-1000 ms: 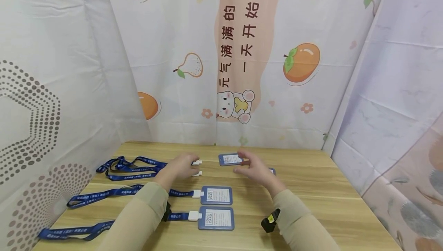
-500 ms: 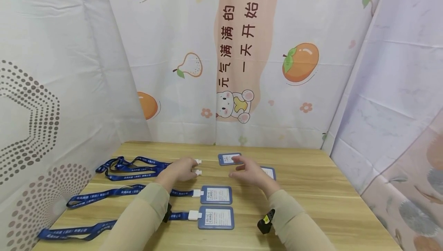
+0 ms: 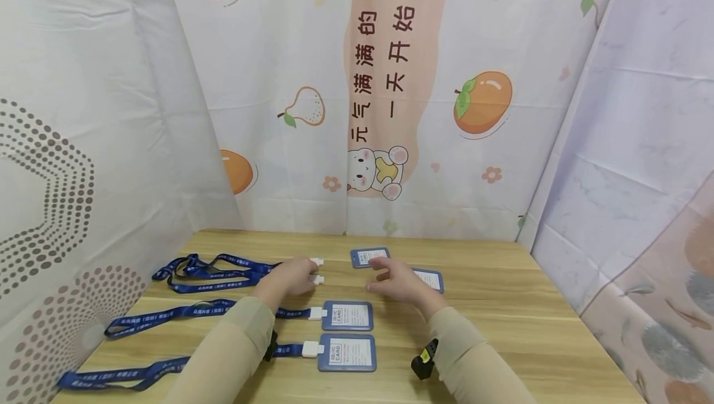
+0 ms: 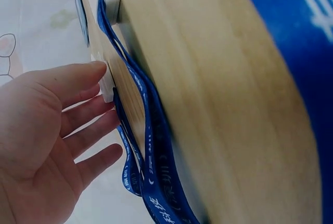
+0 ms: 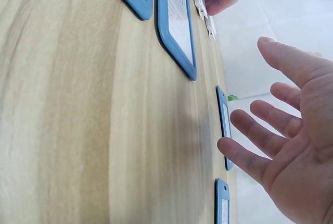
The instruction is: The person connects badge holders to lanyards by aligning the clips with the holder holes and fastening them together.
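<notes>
The left hand (image 3: pixel 289 276) lies with fingers straight and spread, its grip holding nothing; its fingertips touch the two white lanyard clips (image 3: pixel 317 271), which rest on the wooden bench (image 3: pixel 502 305) just ahead of them. The blue lanyard straps (image 3: pixel 212 267) trail back to that hand's left. The right hand (image 3: pixel 397 280) hovers with fingers relaxed and apart, its grip empty; one blue card holder (image 3: pixel 369 256) sits just beyond its fingertips and a second card holder (image 3: pixel 429 279) just to its right.

Head view high over table (image 3: pixel 502 305), wrist views skimming its surface, sharing badges (image 3: pixel 347 315).
</notes>
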Demonstrator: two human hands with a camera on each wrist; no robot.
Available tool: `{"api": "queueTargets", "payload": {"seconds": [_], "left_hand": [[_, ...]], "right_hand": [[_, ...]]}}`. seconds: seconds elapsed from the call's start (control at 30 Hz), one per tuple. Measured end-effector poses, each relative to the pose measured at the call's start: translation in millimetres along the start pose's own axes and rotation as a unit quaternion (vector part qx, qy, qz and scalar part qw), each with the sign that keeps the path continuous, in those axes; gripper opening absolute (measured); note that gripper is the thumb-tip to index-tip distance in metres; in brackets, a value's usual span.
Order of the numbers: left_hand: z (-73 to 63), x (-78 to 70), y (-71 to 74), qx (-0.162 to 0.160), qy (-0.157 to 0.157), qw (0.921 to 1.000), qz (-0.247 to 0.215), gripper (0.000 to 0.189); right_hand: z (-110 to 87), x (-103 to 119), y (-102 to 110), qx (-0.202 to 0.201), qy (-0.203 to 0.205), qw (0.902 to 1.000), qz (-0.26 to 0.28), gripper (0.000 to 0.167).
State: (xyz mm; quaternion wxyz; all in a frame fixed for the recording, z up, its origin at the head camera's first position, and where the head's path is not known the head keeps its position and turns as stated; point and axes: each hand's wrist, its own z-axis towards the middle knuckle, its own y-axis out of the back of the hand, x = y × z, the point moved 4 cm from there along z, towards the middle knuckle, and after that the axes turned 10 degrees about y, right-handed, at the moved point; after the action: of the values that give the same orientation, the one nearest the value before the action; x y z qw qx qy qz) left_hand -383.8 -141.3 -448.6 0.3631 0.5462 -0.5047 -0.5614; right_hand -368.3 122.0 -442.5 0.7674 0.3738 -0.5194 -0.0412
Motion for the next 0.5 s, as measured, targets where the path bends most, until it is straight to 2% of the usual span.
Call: {"api": "queueTargets", "payload": {"seconds": [0.13, 0.27, 0.5], "left_hand": [[-3.0, -1.8, 0.8, 0.002, -0.007, 0.9998, 0.021, 0.013], [-4.2, -3.3, 3.8, -0.003, -0.012, 0.9997, 0.020, 0.013], [1.6, -0.9, 0.2, -0.003, -0.013, 0.9996, 0.027, 0.009]], "right_hand": [[0.2, -0.1, -2.6, 0.008, 0.000, 1.0000, 0.000, 0.059], [0.8, 0.3, -2.2, 0.008, -0.002, 1.0000, -0.004, 0.060], [1.2, 1.6, -0.6, 0.009, -0.005, 0.9999, -0.011, 0.059]]}}
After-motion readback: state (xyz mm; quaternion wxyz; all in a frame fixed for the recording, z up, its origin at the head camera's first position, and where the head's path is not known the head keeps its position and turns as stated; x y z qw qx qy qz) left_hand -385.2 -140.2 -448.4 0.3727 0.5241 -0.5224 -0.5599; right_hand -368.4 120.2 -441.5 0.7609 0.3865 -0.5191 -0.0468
